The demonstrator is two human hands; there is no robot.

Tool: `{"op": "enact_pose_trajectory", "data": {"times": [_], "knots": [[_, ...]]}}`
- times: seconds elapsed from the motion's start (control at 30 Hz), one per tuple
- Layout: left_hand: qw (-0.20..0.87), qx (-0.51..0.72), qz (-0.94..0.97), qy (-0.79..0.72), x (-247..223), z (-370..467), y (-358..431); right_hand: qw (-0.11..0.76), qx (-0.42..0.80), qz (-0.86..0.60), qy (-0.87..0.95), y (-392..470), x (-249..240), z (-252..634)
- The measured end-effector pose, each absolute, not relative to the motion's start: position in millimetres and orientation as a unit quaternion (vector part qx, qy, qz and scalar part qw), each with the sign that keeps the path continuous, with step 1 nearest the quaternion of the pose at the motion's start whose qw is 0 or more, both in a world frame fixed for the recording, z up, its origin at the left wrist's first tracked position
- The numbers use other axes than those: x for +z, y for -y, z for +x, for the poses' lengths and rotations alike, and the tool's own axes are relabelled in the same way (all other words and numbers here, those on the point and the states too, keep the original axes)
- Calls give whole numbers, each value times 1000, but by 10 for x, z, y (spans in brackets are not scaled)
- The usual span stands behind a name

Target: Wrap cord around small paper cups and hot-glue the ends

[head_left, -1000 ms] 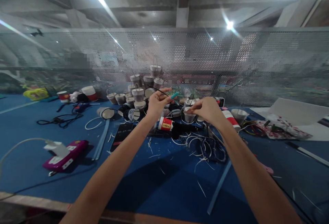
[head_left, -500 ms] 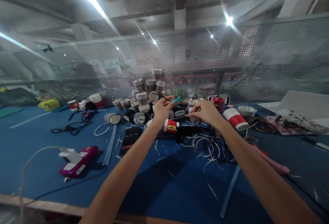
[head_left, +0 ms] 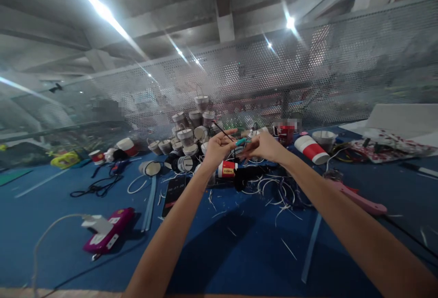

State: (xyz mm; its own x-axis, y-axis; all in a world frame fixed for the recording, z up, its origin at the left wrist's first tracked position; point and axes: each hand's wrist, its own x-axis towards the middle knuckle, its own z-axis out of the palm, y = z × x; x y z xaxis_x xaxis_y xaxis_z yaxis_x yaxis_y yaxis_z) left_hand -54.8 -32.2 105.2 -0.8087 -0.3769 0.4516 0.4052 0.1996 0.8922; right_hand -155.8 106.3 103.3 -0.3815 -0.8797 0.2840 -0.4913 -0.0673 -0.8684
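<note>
My left hand (head_left: 219,149) is closed in a pinch on a thin dark stick (head_left: 223,129), which slants up and left out of the fingers. A small teal piece (head_left: 241,142) shows at its lower right end, between my two hands. Close against it, my right hand (head_left: 262,146) has its fingers pinched together; what they hold, if anything, I cannot make out. Below the hands lie a red-and-white paper cup (head_left: 227,169) and a black fuzzy bundle (head_left: 251,175). Small grey-white buckets (head_left: 185,136) with wire handles are piled behind my left hand.
A phone (head_left: 174,193) showing a timer lies left of my left forearm. White wire loops (head_left: 273,188) and scraps litter the blue table (head_left: 212,252). A purple power strip (head_left: 109,232) sits at left, a pink-handled tool (head_left: 359,197) at right. A perforated screen (head_left: 239,83) stands behind.
My right hand has moved left, up to the teal piece by my left hand. The dark stick now tilts more steeply. The camera view has shifted and tilted slightly.
</note>
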Motion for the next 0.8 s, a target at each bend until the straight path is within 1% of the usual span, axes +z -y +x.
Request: {"op": "enact_pose_trajectory", "data": {"times": [0.13, 0.2, 0.33, 0.5, 0.57, 0.63, 0.67, 0.77, 0.8], "knots": [[320, -640, -17, 699, 1069, -543, 312, 62, -480, -525, -700, -1061, 1056, -1564], [330, -640, -15, 694, 1069, -542, 316, 18, -464, -535, -706, -1060, 1072, -1551], [345, -645, -17, 681, 1061, -548, 330, -27, -442, -544, -713, -1053, 1084, -1507], [354, -652, -23, 670, 1050, -560, 342, -109, -410, -526, -737, -1036, 1068, -1484], [354, -651, -25, 671, 1048, -562, 347, -119, -408, -525, -738, -1032, 1063, -1485], [353, -648, -26, 674, 1049, -560, 353, -77, -424, -539, -724, -1037, 1062, -1487], [353, -648, -26, 675, 1050, -558, 356, -32, -436, -550, -711, -1043, 1064, -1488], [346, -647, -25, 679, 1055, -551, 361, 143, -454, -576, -665, -1076, 1074, -1496], [340, -646, -25, 683, 1056, -549, 362, 186, -452, -577, -654, -1087, 1077, -1502]]}}
